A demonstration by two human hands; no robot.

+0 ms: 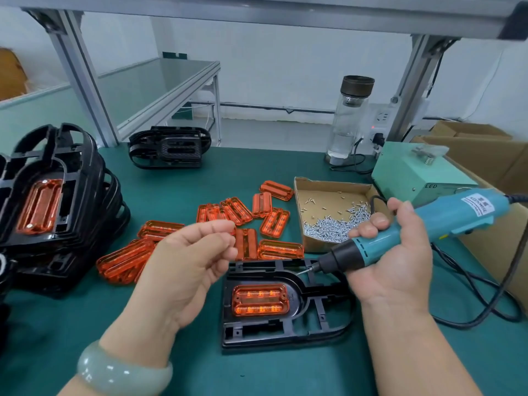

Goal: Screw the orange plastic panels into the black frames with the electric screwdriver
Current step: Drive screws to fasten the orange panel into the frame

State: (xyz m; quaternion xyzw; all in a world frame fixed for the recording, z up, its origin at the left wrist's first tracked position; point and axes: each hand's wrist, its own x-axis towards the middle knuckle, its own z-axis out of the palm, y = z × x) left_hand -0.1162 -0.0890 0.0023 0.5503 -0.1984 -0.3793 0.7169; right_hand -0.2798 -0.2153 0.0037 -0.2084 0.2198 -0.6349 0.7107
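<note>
A black frame [285,334] lies flat on the green mat with an orange panel [260,300] seated in its recess. My right hand [391,270] grips the teal electric screwdriver [423,224]. Its bit points down and left, and its tip [310,269] carries a small screw just over the frame's upper edge. My left hand [194,258] hovers left of the frame, palm up. Its fingers are curled with the thumb near the fingertips, and nothing shows in them. Several loose orange panels [245,221] lie scattered behind the frame.
A cardboard tray of screws [328,227] sits right of the loose panels. A stack of black frames [57,218] with a fitted orange panel stands at the left, and more frames [168,147] lie at the back. A glass bottle [348,118], a teal power box [414,172] and cardboard boxes [485,155] fill the right.
</note>
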